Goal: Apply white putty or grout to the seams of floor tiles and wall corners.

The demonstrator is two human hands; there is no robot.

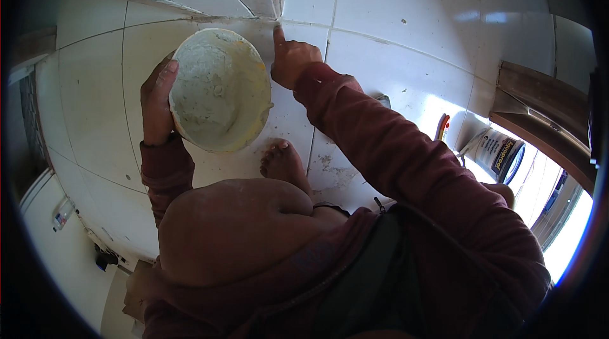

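Note:
A round, pale tub is tilted so that its mouth faces me. Whitish paste coats its bottom and sides. My left hand grips the tub by its left side, thumb over the rim and the other fingers mostly hidden behind it. To the right of the tub, my right hand reaches forward with its index finger stretched out. That fingertip is at the foot of a wall corner, where it meets the floor tiles. The other right fingers look curled under, and nothing shows in them.
White tiles with dark joints and specks cover the floor. My bare foot is just below the tub. On the right are a red-handled tool, a paint container lying tilted, and a brown wooden frame beside bright light.

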